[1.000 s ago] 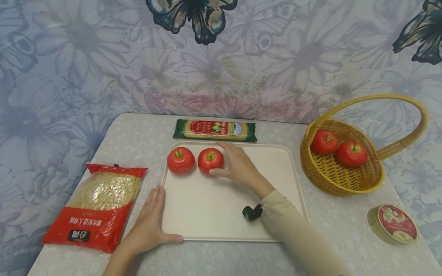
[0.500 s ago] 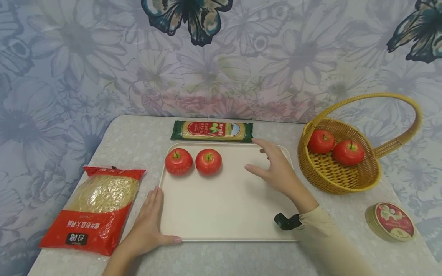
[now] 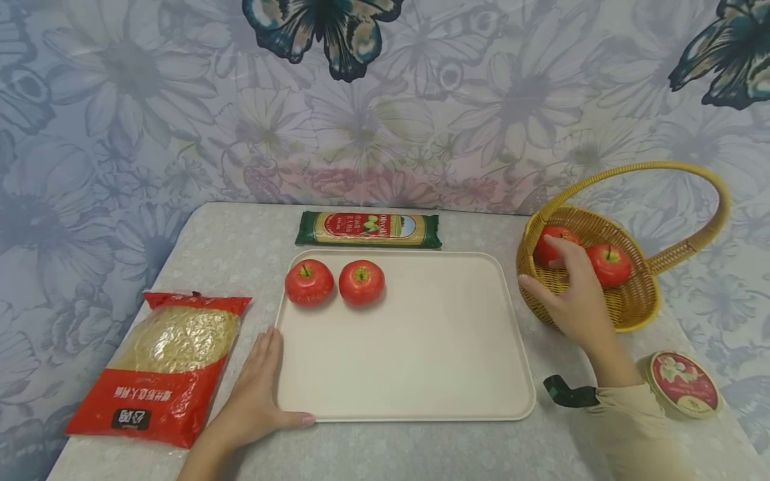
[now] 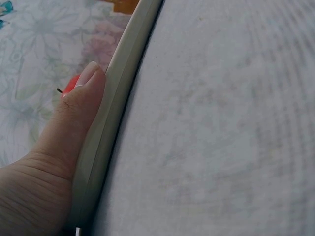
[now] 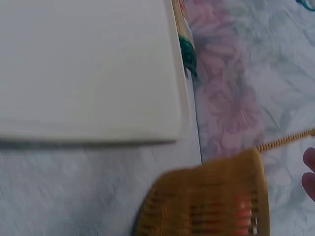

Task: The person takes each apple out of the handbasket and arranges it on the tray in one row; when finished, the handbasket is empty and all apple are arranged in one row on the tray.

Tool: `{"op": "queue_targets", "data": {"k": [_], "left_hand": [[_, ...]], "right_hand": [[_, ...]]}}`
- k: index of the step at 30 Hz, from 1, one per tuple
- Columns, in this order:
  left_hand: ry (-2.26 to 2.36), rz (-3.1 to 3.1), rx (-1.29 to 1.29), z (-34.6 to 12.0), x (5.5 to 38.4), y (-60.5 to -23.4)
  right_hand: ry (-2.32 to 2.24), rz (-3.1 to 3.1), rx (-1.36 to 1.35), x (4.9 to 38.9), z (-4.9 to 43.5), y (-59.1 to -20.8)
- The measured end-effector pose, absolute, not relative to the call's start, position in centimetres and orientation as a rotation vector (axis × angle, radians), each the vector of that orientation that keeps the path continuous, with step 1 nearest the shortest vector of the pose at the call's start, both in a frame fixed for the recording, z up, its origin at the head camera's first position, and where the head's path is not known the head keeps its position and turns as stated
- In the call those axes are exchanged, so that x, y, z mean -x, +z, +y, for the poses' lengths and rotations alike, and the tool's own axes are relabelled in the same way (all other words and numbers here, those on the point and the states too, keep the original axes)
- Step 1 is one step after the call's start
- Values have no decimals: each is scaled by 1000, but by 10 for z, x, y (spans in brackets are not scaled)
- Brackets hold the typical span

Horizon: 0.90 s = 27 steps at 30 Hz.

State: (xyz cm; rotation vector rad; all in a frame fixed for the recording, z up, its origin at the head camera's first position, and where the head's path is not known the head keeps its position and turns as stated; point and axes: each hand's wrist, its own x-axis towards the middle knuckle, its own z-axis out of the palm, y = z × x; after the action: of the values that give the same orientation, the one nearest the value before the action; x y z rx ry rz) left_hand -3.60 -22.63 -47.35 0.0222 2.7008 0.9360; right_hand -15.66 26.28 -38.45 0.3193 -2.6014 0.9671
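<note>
My right hand (image 3: 577, 300) hovers over the near left side of a yellow wicker basket (image 3: 645, 308), thumb and fingers spread apart. Two red apples lie inside: the right apple (image 3: 609, 266) shows beside the hand, while fingers partly cover the left apple (image 3: 561, 234). In the right wrist view only fingertips (image 5: 309, 185) appear at the right edge, away from the basket wall (image 5: 182, 196). My left hand (image 3: 252, 387) rests against the near left corner of a cream tray (image 3: 409, 347), its thumb (image 4: 69, 118) along the rim. Two more apples, left (image 3: 309, 283) and right (image 3: 361, 283), stand on the tray's far left.
Behind the tray lies a green and gold spaghetti packet (image 3: 368, 230). A red bag of pasta (image 3: 162, 374) is left of my left hand. One round tin (image 3: 684, 385) stands near the right sleeve. A floral cloth (image 3: 421, 133) hangs behind the table.
My right hand has let go of the right apple on the tray and moved right, over to the basket. The left hand has kept its place at the tray.
</note>
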Motion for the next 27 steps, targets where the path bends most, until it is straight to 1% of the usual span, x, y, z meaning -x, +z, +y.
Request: {"op": "queue_targets", "data": {"k": [6, 10, 21, 27], "left_hand": [[954, 2697, -23, -228, 35, -476], [964, 2695, -25, -227, 35, -474], [938, 2683, -13, -225, 36, -474], [926, 2694, -17, -226, 36, -472]], "right_hand": [[933, -2706, -220, 164, 293, -372], [893, -2798, -211, 174, 308, -361], [792, -3006, -328, 205, 331, -340], [796, -3089, -364, 228, 338, -335]]}}
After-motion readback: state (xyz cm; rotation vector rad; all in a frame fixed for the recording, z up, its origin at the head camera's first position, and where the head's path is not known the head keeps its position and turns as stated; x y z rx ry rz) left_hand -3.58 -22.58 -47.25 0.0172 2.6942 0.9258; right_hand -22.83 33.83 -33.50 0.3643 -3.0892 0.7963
